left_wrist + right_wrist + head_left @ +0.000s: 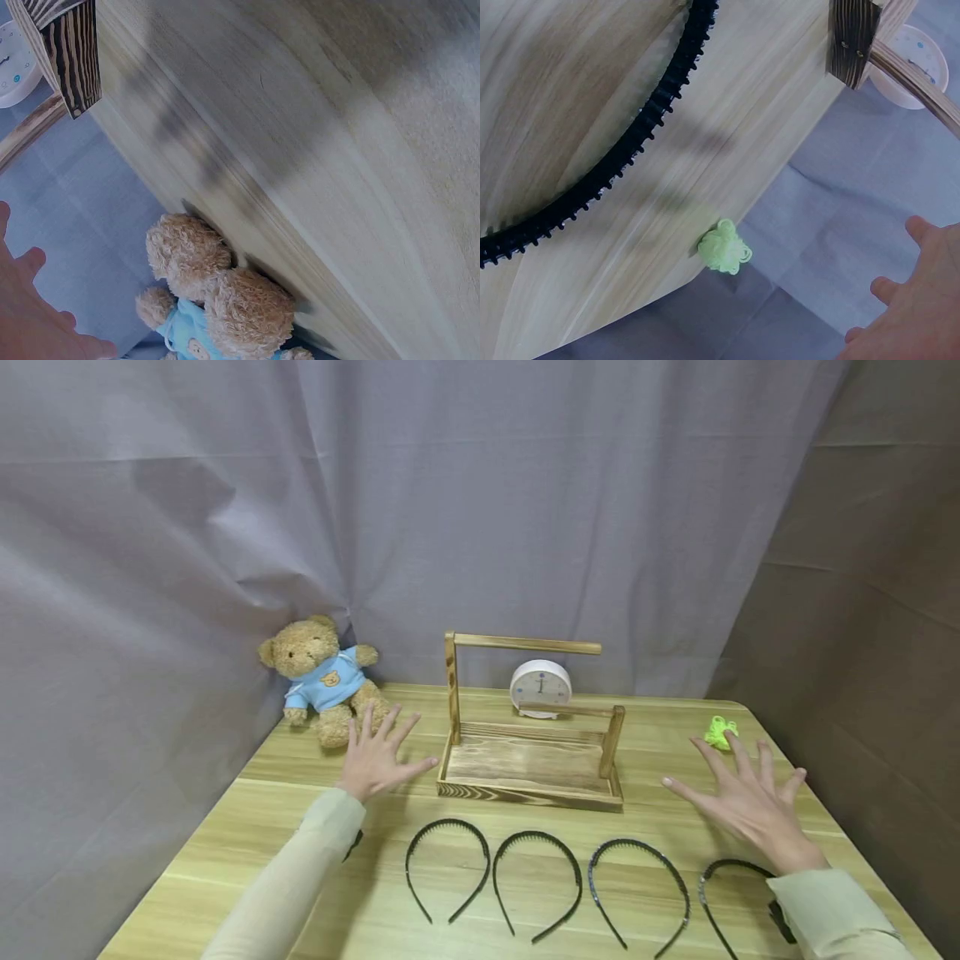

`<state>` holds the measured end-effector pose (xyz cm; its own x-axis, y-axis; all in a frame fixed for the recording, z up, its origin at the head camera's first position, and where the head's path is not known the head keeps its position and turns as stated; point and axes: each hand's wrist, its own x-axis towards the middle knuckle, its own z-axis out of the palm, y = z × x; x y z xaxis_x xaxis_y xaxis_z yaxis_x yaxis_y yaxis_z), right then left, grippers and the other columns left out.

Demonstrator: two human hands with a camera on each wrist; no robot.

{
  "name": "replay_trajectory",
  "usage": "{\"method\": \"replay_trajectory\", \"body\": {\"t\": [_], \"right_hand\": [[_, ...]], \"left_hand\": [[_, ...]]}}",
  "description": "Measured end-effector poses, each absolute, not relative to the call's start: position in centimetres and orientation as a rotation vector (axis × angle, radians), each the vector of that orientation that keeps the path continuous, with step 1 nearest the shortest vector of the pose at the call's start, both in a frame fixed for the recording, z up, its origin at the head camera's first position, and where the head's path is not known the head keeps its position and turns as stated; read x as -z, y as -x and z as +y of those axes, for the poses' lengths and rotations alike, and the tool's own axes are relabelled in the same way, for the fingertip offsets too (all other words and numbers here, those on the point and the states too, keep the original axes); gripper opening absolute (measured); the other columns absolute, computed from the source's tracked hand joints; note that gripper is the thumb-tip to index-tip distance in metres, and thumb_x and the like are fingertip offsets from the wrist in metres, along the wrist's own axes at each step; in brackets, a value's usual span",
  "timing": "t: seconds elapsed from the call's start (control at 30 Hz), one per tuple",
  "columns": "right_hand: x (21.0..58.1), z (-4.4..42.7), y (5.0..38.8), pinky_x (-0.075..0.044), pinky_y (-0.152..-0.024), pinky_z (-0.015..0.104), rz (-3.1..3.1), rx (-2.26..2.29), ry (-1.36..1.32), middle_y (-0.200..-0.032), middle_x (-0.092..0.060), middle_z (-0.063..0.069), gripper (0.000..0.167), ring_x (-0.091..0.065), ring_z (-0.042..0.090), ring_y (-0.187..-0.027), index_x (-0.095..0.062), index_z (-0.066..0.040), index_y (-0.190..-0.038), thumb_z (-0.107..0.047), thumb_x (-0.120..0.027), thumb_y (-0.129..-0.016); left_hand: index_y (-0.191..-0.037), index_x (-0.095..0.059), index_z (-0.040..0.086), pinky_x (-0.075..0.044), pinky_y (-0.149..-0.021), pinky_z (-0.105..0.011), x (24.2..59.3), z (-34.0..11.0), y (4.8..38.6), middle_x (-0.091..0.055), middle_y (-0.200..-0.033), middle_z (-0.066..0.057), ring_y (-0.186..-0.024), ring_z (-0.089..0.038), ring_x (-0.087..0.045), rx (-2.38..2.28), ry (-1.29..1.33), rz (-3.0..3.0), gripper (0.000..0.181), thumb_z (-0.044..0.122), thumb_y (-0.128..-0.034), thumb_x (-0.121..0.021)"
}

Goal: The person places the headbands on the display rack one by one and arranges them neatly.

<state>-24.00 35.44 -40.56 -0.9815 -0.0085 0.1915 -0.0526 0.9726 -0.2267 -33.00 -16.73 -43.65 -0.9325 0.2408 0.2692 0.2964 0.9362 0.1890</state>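
Observation:
My left hand point(373, 760) is held with fingers spread, between the teddy bear point(318, 681) and the wooden rack point(525, 793), holding nothing. On the other side, my right hand point(750, 802) also has its fingers spread wide and grips nothing; it is nearest a bright green bundle point(720, 732) and the rightmost headband point(710, 906), which the right forearm partly covers. Three more dark toothed headbands lie in a row along the front: a left one point(447, 821), a middle one point(536, 835) and a speckled one point(637, 842). The right wrist view shows a headband's teeth point(641, 135) close up.
A round white clock point(540, 681) stands behind the rack, whose upright posts carry two horizontal bars at different heights. Grey cloth point(480, 527) hangs behind and along both sides of the wooden table point(225, 852). The green bundle sits near the table's right edge.

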Motion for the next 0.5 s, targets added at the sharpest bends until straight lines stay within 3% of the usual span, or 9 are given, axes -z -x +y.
{"method": "replay_trajectory", "body": {"t": [0.13,0.2,0.23,0.33,0.43,0.5], "right_hand": [[40.5,35.5,24.0,0.019,-0.084,0.088,-2.933,-0.348,-0.041,-0.158,-0.003,0.032,0.092,0.016,0.064,-0.135,-0.012,-0.026,-0.158,-0.074,-0.044,-0.088],[40.5,35.6,23.8,0.012,-0.085,0.090,-2.930,-0.367,-0.035,-0.157,-0.005,0.032,0.091,0.013,0.065,-0.135,-0.013,-0.025,-0.158,-0.074,-0.045,-0.088],[40.4,35.8,23.5,0.007,-0.087,0.091,-2.933,-0.384,-0.034,-0.157,-0.006,0.033,0.092,0.009,0.066,-0.136,-0.013,-0.023,-0.158,-0.073,-0.045,-0.088],[40.2,36.5,22.3,-0.012,-0.089,0.088,-2.957,-0.450,-0.019,-0.151,-0.015,0.039,0.095,-0.006,0.067,-0.133,-0.018,-0.007,-0.156,-0.070,-0.047,-0.090],[40.4,38.0,20.6,-0.029,-0.087,0.079,-3.017,-0.489,0.016,-0.138,-0.025,0.047,0.097,-0.024,0.068,-0.121,-0.027,0.012,-0.147,-0.066,-0.048,-0.092],[40.8,39.4,19.5,-0.038,-0.082,0.075,-3.092,-0.482,0.054,-0.131,-0.030,0.051,0.094,-0.033,0.068,-0.114,-0.033,0.019,-0.139,-0.063,-0.047,-0.094]], "left_hand": [[-0.156,-0.022,0.035,0.006,-0.115,-0.068,43.4,-16.6,33.0,-0.017,-0.163,-0.005,-0.148,-0.045,0.005,0.345,0.399,-2.871,0.088,0.080,-0.0830,-0.042],[-0.156,-0.024,0.028,-0.004,-0.115,-0.070,43.3,-16.2,33.0,-0.024,-0.161,-0.010,-0.147,-0.048,-0.008,0.419,0.395,-2.890,0.087,0.076,-0.0860,-0.044],[-0.156,-0.026,0.024,-0.013,-0.115,-0.069,43.2,-15.9,33.0,-0.034,-0.156,-0.014,-0.142,-0.048,-0.025,0.498,0.388,-2.909,0.086,0.072,-0.0881,-0.046],[-0.150,-0.037,0.008,-0.039,-0.106,-0.061,43.4,-14.6,32.9,-0.049,-0.143,-0.022,-0.107,-0.046,-0.059,0.875,0.335,-2.934,0.073,0.051,-0.0944,-0.055],[-0.140,-0.049,-0.003,-0.053,-0.094,-0.049,43.7,-13.0,32.8,-0.059,-0.130,-0.025,-0.087,-0.038,-0.065,1.205,0.267,-2.930,0.057,0.032,-0.0958,-0.059],[-0.135,-0.053,-0.007,-0.056,-0.089,-0.047,44.0,-11.8,32.9,-0.060,-0.127,-0.026,-0.097,-0.035,-0.065,1.338,0.252,-2.940,0.050,0.025,-0.0966,-0.059]]}}
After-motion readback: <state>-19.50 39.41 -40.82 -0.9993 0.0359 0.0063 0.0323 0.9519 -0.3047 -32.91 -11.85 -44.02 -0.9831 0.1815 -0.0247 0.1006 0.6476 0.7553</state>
